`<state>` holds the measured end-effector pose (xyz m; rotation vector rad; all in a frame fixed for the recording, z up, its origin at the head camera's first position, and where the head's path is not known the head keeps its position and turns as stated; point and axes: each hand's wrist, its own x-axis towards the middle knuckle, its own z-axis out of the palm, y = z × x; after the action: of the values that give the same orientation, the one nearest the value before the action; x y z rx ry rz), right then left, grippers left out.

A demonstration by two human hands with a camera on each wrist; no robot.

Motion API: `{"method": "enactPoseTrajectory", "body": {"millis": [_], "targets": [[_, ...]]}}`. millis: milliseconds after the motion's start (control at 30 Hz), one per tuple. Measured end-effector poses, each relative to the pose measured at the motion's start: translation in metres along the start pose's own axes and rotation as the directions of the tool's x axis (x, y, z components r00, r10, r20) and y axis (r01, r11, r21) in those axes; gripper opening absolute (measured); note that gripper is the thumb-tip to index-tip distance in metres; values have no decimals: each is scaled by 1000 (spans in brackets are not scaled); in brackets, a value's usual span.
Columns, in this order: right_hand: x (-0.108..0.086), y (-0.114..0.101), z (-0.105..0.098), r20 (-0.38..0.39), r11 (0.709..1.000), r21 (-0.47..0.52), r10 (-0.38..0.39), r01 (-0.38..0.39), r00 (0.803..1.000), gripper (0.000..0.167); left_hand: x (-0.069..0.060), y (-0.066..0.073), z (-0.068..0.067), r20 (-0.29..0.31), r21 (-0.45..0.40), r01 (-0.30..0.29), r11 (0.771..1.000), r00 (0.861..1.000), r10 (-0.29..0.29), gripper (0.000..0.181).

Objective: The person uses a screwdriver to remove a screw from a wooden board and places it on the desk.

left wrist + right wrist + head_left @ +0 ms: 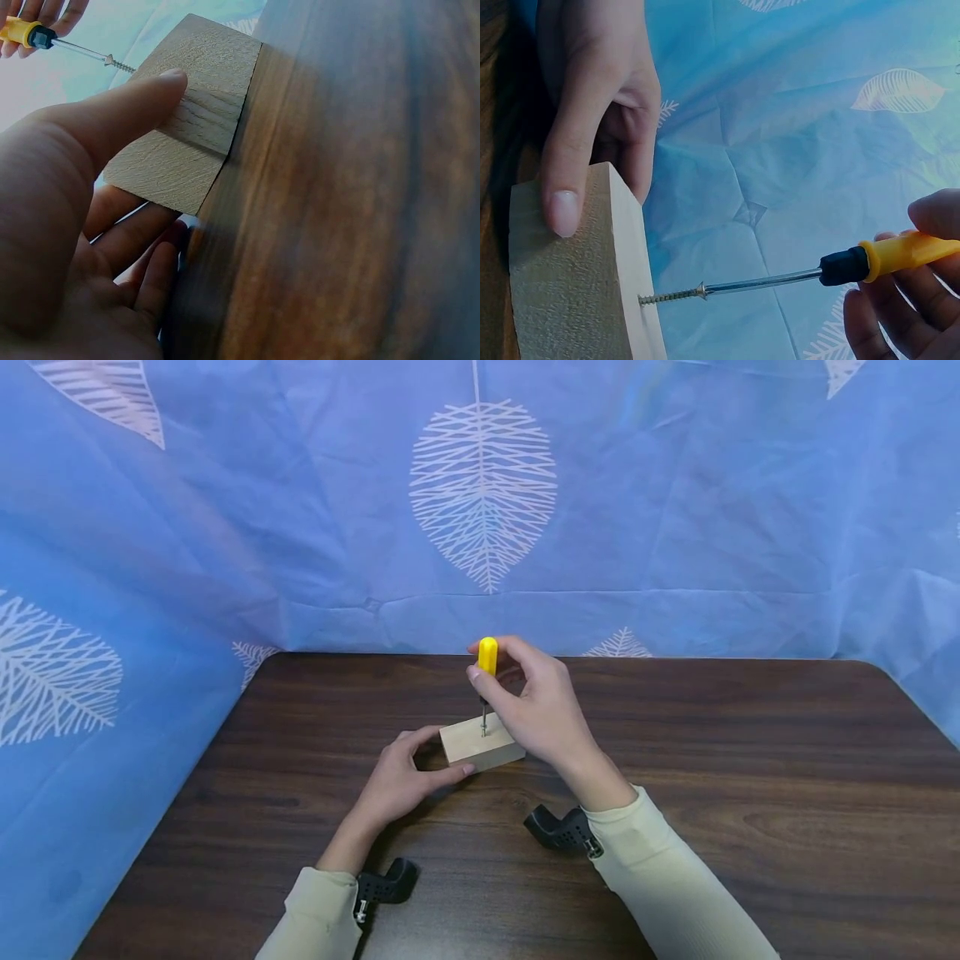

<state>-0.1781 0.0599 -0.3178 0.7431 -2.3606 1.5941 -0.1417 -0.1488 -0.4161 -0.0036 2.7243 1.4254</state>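
A pale wooden block [480,745] lies on the table, its left end gripped between the thumb and fingers of the left hand [401,781]. A screw [671,297] stands partly sunk in the block's top face, its threads still showing. The right hand [543,706] holds a screwdriver by its yellow handle [487,656], thumb on one side and fingers on the other. In the right wrist view the metal shaft [765,283] meets the screw's head in line with it. The left wrist view shows the left thumb [142,105] pressed on the block's side [202,112].
The dark brown wooden table [750,777] runs back to a blue cloth [337,485] with white leaf prints, which also hangs along the left side. A black wrist mount [386,883] sits at the left cuff, another [562,831] at the right cuff.
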Motion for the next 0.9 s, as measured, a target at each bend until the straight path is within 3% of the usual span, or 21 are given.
{"method": "enactPoseTrajectory", "body": {"millis": [467,900], "targets": [[0,-2,-1,0,1000,-8,3,-3,1000,33,-1,0,0,-2,0,6,1000,1000,-6,64],[0,-1,-1,-13,999,30,-17,17,1000,25,-1,-1,0,8,-6,-8,1000,1000,9,62]]}}
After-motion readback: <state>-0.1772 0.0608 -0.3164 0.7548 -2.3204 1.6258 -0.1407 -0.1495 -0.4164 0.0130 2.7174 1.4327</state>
